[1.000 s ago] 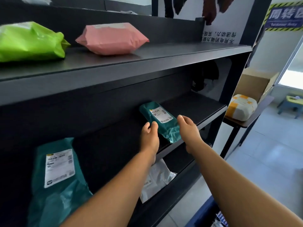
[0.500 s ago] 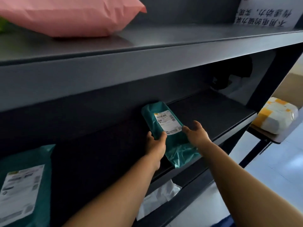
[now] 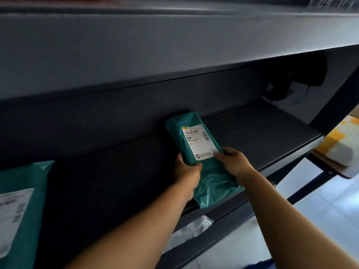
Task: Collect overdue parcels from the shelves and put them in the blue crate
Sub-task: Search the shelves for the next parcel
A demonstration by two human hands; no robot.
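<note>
Your left hand (image 3: 186, 172) and right hand (image 3: 234, 164) pinch the teal parcel (image 3: 196, 144) at its near end; its long axis points away toward the shelf (image 3: 262, 129) back, so pull toward you.

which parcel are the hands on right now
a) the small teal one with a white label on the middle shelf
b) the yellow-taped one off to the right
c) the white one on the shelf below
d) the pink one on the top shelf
a: the left hand and right hand both grip the small teal parcel from either side, on the middle shelf.
</note>
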